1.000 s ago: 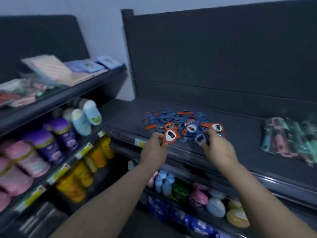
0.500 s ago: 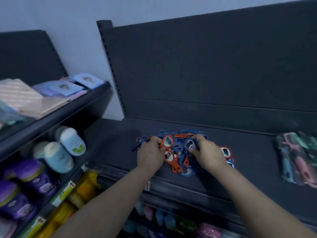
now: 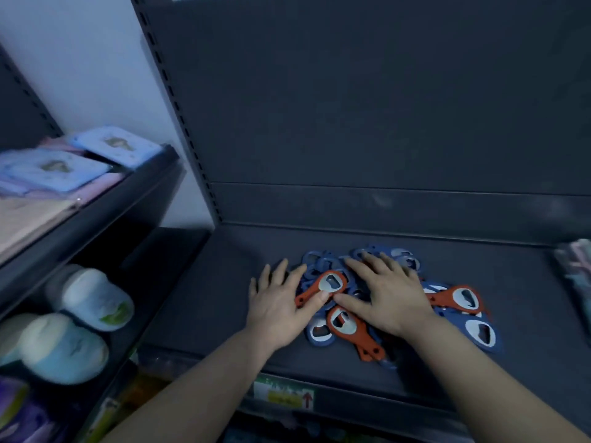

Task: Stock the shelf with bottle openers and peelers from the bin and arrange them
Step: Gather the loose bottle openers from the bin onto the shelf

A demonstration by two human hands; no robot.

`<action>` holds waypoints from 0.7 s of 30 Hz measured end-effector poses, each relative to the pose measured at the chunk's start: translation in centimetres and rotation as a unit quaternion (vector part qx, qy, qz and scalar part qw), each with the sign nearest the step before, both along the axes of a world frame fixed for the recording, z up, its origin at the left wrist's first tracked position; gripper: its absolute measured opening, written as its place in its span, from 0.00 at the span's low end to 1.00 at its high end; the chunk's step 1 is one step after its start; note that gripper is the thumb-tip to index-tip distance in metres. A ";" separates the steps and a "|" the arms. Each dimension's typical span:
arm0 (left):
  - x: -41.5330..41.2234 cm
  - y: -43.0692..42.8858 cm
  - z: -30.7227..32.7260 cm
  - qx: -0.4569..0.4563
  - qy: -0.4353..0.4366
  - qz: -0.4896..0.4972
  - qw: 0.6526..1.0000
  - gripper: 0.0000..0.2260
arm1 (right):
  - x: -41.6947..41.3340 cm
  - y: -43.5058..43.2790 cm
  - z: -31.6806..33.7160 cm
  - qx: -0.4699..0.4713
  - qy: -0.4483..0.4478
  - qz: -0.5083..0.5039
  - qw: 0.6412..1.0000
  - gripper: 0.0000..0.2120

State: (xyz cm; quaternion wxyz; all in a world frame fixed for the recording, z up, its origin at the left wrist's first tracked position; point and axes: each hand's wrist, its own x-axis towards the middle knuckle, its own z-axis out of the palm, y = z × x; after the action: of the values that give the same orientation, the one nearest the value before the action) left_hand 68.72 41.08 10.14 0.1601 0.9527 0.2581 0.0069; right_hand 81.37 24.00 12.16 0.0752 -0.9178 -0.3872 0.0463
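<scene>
Two spread, flat palms: left hand (image 3: 277, 303) and right hand (image 3: 390, 295) press bottle openers (image 3: 347, 327) heaped on the dark shelf (image 3: 208, 298). Price label (image 3: 283, 396) at 6 o'clock, packets (image 3: 575, 270) at 3 o'clock, pale wall (image 3: 80, 75) at 11 o'clock.

The dark shelf (image 3: 208, 302) bears a heap of blue and orange bottle openers (image 3: 345, 327); blurred packets (image 3: 575, 273) lie rightward.

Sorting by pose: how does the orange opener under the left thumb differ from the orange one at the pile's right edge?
The thumb opener lies slanted, its neck under the thumb of the left hand. The right-edge opener lies nearly level, handle pointing at the right hand. Both are orange with metal heads facing up.
</scene>
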 end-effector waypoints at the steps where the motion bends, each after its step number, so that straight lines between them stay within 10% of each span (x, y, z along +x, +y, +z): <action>1: 0.4 -0.3 -0.1 0.009 0.005 -0.008 1.000 0.39 | 0.0 -0.2 0.0 -0.001 -0.004 -0.003 1.000 0.45; 21: 6.9 -13.0 0.2 0.034 0.006 -0.065 0.997 0.40 | 4.0 -13.4 0.2 -0.014 0.018 -0.057 0.998 0.46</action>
State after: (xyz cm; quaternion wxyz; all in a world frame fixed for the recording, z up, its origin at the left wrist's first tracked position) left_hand 75.60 28.05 10.35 0.1264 0.9724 0.1960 -0.0007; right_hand 85.39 10.64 12.37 0.0722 -0.9381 -0.3326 0.0639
